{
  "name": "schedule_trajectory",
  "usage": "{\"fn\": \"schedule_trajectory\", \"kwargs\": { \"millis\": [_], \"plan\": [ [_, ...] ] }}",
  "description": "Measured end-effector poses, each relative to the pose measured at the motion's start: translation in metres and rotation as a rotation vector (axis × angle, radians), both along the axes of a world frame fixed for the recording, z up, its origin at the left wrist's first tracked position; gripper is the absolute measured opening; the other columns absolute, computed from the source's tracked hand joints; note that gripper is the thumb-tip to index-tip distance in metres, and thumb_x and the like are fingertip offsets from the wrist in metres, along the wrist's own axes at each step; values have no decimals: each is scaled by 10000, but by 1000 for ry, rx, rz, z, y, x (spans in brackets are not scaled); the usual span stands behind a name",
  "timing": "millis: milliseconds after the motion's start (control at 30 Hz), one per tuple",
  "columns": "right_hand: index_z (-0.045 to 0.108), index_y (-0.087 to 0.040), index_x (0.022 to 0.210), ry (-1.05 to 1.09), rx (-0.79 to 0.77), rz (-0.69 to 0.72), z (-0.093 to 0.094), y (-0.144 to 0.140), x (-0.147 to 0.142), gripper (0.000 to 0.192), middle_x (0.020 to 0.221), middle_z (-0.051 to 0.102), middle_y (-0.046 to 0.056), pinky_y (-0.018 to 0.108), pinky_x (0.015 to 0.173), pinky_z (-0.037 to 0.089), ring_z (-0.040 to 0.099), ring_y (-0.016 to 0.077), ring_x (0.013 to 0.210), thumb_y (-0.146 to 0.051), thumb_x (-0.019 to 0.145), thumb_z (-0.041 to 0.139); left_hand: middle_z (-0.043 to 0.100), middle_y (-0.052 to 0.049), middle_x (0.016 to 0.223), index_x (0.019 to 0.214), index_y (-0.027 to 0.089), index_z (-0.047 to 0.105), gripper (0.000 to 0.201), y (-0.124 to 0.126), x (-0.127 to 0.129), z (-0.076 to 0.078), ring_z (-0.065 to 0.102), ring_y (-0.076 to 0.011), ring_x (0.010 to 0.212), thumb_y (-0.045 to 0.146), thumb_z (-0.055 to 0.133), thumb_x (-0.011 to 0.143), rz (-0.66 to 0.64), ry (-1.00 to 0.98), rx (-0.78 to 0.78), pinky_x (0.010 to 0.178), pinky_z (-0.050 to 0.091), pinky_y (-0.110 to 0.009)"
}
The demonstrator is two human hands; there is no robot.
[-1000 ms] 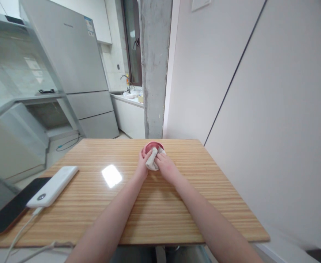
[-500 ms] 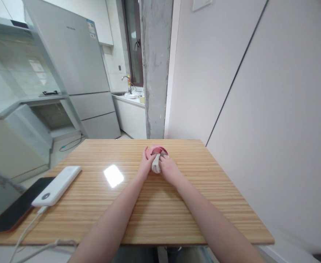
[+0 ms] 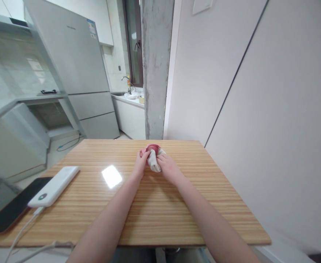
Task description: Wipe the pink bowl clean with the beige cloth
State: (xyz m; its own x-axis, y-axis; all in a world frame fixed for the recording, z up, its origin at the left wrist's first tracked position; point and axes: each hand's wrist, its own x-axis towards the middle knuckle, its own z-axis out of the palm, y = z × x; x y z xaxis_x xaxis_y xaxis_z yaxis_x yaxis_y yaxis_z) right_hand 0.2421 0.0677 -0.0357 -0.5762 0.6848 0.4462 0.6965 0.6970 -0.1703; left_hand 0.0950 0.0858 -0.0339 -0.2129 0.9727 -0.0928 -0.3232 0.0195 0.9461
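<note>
Holding the small red round bowl (image 3: 152, 147), the left hand (image 3: 140, 163) grips while the right hand (image 3: 168, 168) clamps a white cloth (image 3: 153, 162); wiping looks unfinished.

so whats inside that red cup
A white cloth is pushed against the red cup, gripped by the right hand; the left hand holds the cup. Its inside is hidden.
</note>
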Motion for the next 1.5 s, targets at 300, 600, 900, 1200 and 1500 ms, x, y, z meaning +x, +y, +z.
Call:
{"fn": "schedule_trajectory", "kwargs": {
  "millis": [300, 600, 900, 1200, 1500],
  "plan": [
    [549, -122, 1300, 57, -15, 1, -13, 4, -6, 379, 1254, 611, 137, 397, 1054, 421, 487, 220, 1215, -126, 933, 454, 664, -62, 1010, 1116, 214, 490, 500, -6, 22, -16, 668, -183, 882, 334, 756, 710, -55, -218, -32, 807, 530, -312],
    [633, -164, 1173, 33, -24, 5, -2, -3, -6, 302, 1134, 641, 105, 373, 980, 466, 539, 215, 1099, -122, 928, 462, 647, -78, 1101, 1096, 196, 541, 392, 3, 2, -6, 608, -202, 1078, 277, 704, 749, 86, 96, 117, 961, 455, -311],
    [583, -166, 1249, 134, -3, 32, -7, -3, -11, 340, 1181, 638, 105, 399, 1028, 440, 535, 217, 1140, -141, 936, 454, 634, -31, 873, 924, 176, 540, 273, -1, 14, -9, 638, -155, 824, 237, 697, 708, 69, -186, -25, 755, 512, -266],
    [632, -140, 1179, -53, -26, -63, -12, 0, -4, 304, 1110, 640, 122, 384, 975, 458, 539, 225, 1062, -112, 915, 482, 634, -107, 1072, 1108, 168, 522, 561, 8, 3, -17, 620, -215, 999, 343, 784, 644, 78, 165, 78, 890, 480, -330],
    [589, -174, 1247, -24, -9, -33, -6, -7, -14, 344, 1176, 627, 109, 390, 953, 456, 527, 223, 1053, -123, 932, 460, 661, -58, 905, 932, 159, 611, 293, 14, -8, -12, 625, -212, 897, 242, 686, 661, -10, 134, 136, 858, 487, -331]
  ]
}}
